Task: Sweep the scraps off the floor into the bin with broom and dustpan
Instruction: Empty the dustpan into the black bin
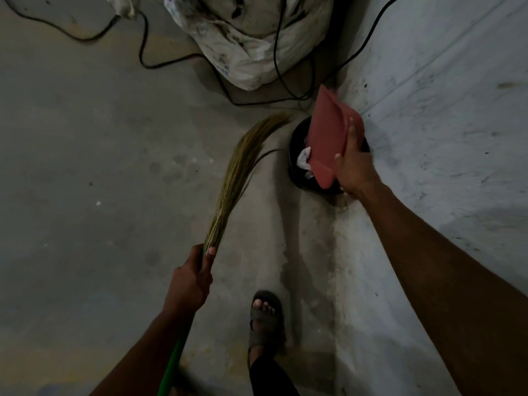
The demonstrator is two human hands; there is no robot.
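dustpan (pixel 328 132) in right-hand (pixel 354 170) grip, above bin (pixel 294 167)

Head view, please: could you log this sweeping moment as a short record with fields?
left hand: grips the broom where green handle meets bristles
right hand: holds the red dustpan, tilted over the bin
bin: black, round, by the wall, white scraps inside
behind: white sack, black cables on the floor

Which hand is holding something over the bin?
The right hand, gripping the red dustpan above the black bin. The left hand holds the broom instead.
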